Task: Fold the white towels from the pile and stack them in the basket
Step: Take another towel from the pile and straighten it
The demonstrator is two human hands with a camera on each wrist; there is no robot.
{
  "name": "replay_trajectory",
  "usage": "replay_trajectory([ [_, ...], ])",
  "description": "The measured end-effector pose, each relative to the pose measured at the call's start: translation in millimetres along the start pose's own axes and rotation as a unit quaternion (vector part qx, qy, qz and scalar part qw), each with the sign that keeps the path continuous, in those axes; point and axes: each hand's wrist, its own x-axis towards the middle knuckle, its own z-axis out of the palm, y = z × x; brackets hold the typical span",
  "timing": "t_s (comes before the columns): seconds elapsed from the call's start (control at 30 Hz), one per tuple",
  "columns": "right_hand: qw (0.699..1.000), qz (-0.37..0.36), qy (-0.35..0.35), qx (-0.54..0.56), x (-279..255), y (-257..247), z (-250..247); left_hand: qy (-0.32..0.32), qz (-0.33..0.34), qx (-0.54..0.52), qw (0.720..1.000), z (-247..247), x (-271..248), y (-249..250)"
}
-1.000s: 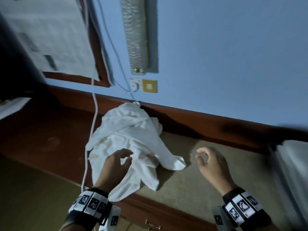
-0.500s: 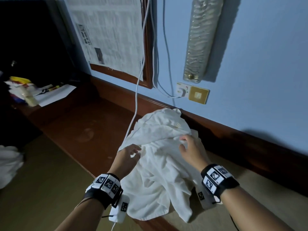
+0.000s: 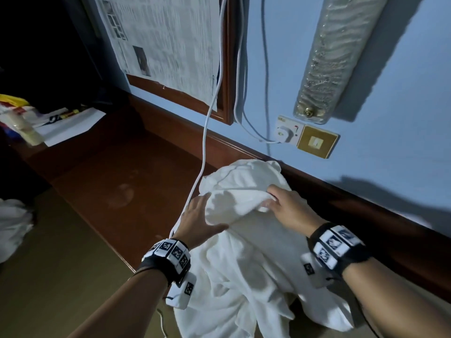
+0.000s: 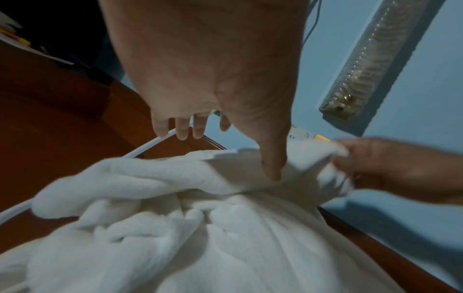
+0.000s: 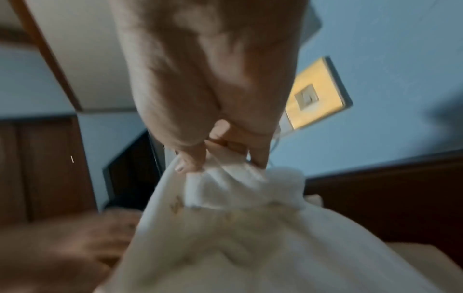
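A crumpled pile of white towels (image 3: 244, 259) lies against the wall's wooden skirting, spilling over the front edge toward me. My right hand (image 3: 285, 206) pinches a fold at the top of the pile between thumb and fingers; the right wrist view shows the towel (image 5: 225, 218) bunched under that right hand (image 5: 220, 156). My left hand (image 3: 197, 220) sits at the pile's left side with fingers straight. In the left wrist view its thumb (image 4: 273, 166) presses on the towel (image 4: 200, 237) while its fingers (image 4: 183, 126) hang free. No basket is in view.
A white cable (image 3: 205, 142) hangs from the wall across the dark wooden ledge (image 3: 117, 181), right beside my left hand. A plugged socket (image 3: 285, 134) and gold switch plate (image 3: 317, 142) sit above the pile. Papers and a bottle (image 3: 26, 132) lie far left, more white cloth (image 3: 12, 228) at the left edge.
My right hand came in from the bare surface on the right and took hold of the pile's top fold. My left hand stayed at the pile's left side. The view swung left.
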Motion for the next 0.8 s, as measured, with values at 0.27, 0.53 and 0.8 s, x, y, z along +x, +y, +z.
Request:
replay_trajectory([
  [0.27,0.962,-0.133,0.145,0.189,-104,-92,-123,0.027,0.084,0.034,0.996,4,34,67],
  [0.53,0.856,-0.008,0.487,0.175,-236,-96,-209,-0.022,0.185,-0.073,0.98,-21,-7,133],
  [0.8,0.934,0.249,0.255,-0.035,-348,-77,-186,-0.102,0.377,-0.11,0.914,-97,-125,274],
])
